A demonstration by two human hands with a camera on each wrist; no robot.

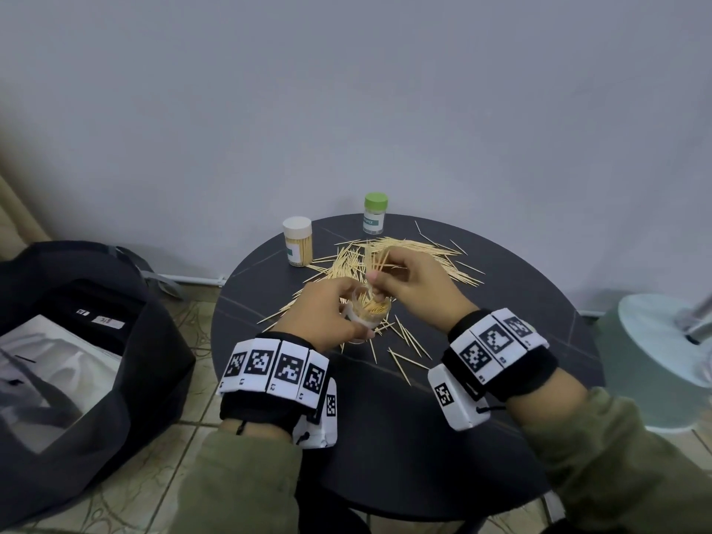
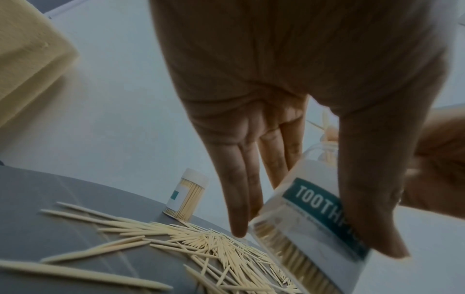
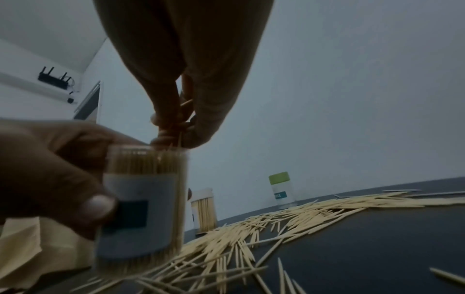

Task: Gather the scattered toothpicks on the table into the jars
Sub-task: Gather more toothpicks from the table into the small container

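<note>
My left hand (image 1: 327,314) grips an open clear jar (image 1: 370,316) packed with toothpicks; its label reads TOOTHPICK in the left wrist view (image 2: 314,214). The jar (image 3: 143,208) sits low over the table, slightly tilted. My right hand (image 1: 408,281) pinches a small bunch of toothpicks (image 1: 379,264) just above the jar's mouth, fingertips (image 3: 173,129) pointing down into it. Loose toothpicks (image 1: 408,252) lie scattered across the dark round table (image 1: 501,341), also spread beneath the jar (image 3: 251,234).
A white-capped jar (image 1: 297,242) full of toothpicks and a green-capped jar (image 1: 375,213) stand at the table's far edge by the wall. A black bag (image 1: 77,360) sits on the floor at left, a round pale base (image 1: 655,360) at right.
</note>
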